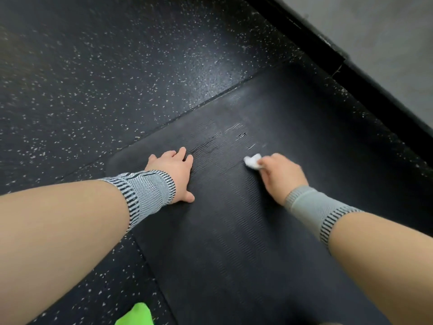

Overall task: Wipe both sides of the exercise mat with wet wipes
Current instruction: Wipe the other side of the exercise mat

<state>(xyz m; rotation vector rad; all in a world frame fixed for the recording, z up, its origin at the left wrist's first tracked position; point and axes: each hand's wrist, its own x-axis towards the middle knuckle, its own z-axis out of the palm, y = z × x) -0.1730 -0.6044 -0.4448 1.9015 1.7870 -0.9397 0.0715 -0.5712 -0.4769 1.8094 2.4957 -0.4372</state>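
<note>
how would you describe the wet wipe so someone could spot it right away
Find the black exercise mat on the speckled floor. The right hand pinches the wet wipe against it. It is the only white, crumpled thing on the mat.

We note the exercise mat (234, 231) runs past the bottom edge, near end unseen. Beside its left edge, a bright green item (136, 314) is cut off; we cannot identify it. The wet wipe (252, 161) is mostly covered by the right hand (280, 175), which is motion-blurred. Both elbows lie outside the view.
</note>
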